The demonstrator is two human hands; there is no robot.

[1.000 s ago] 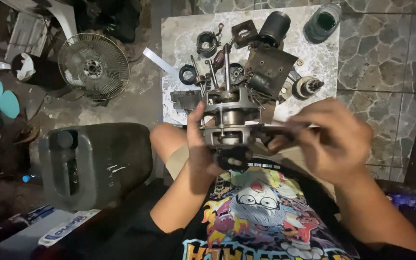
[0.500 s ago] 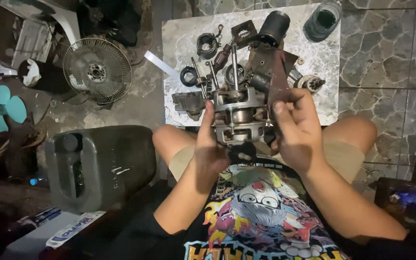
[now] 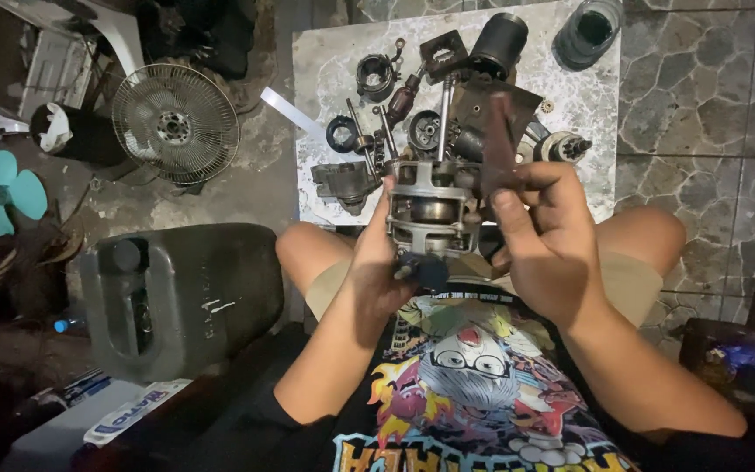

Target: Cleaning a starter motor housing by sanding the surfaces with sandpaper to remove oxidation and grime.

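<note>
Item: fan motor [image 3: 434, 210], metal casing, held above the lap between both hands. Left hand [image 3: 377, 267] closed round its left side; right hand [image 3: 545, 236] gripping the right side, fingers pinching a dark flat piece [image 3: 498, 144]. Judged mid-way: loose parts [image 3: 412, 96] lie unfitted on the stone slab [image 3: 325, 70]. Glass jar [image 3: 589, 33] at the far corner, contents not discernible
</note>
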